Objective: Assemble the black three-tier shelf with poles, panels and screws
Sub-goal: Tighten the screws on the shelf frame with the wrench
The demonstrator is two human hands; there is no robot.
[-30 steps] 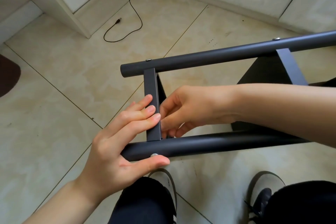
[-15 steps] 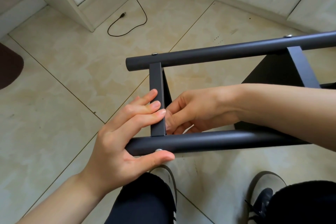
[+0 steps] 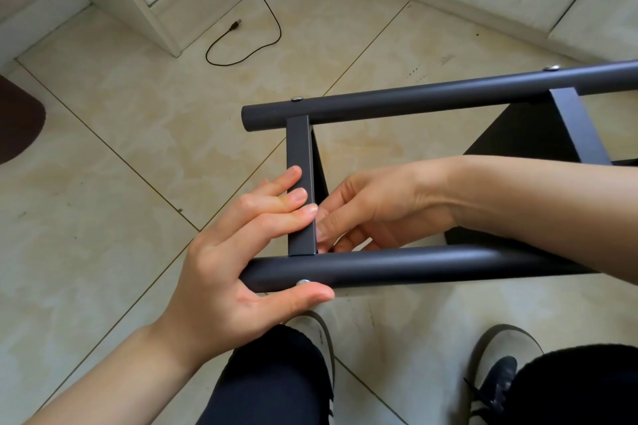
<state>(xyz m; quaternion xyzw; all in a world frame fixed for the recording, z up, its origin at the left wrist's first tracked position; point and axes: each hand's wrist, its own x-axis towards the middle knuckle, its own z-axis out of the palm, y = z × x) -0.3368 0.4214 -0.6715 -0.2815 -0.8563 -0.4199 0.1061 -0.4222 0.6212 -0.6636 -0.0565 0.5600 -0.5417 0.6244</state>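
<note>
With the left hand (image 3: pixel 221 272) clamping the near pole (image 3: pixel 397 269), thumb beside the screw (image 3: pixel 303 283), the right hand's (image 3: pixel 373 207) curled fingers should square the panel (image 3: pixel 302 183) before tightening.

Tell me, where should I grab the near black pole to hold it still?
Probably grab the near pole on its bare round stretch just right of the panel edge, coming from above. It lies level and is slim enough to wrap your fingers round. Keep off the screw, where the left hand already holds the end.
</note>
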